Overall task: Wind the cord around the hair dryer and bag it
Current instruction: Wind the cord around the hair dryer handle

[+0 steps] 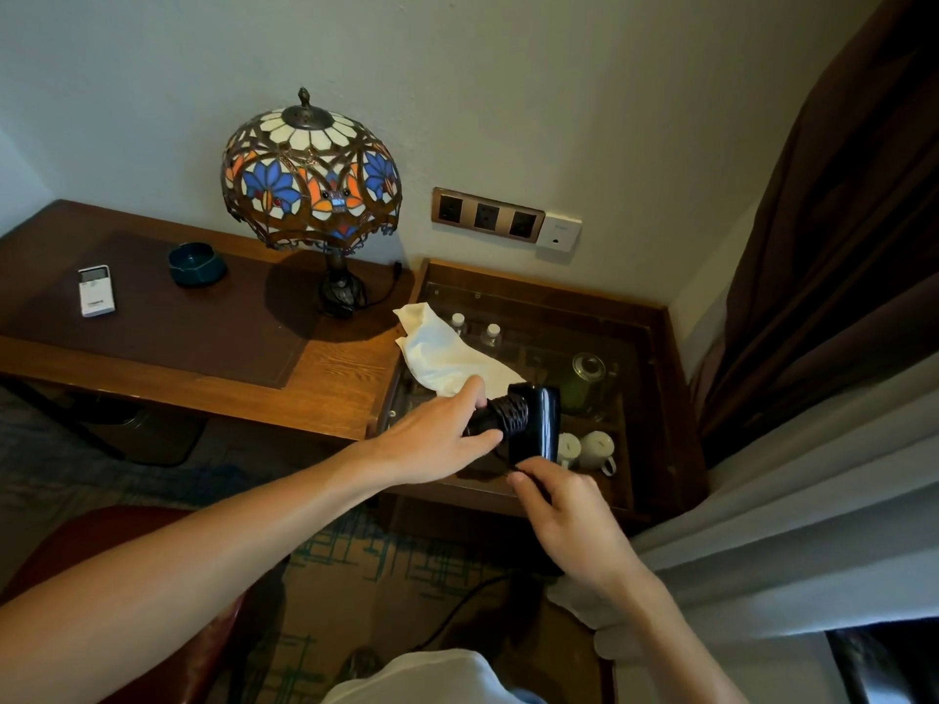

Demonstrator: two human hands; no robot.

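Observation:
A black hair dryer (538,424) hangs in the air over a glass-topped cabinet, its handle wrapped in coils of black cord (510,414). My left hand (442,439) grips the wrapped handle from the left. Just below the dryer, my right hand (564,520) pinches the loose end of the cord. A white cloth bag (442,355) lies crumpled on the cabinet's glass top, right behind my left hand.
The glass-topped cabinet (660,398) holds bottles, a kettle and cups beneath the glass. To the left, a wooden desk (325,378) carries a stained-glass lamp (311,180), an ashtray (197,264) and a remote (95,291). Wall sockets (488,214) sit above. Curtains (833,246) hang on the right.

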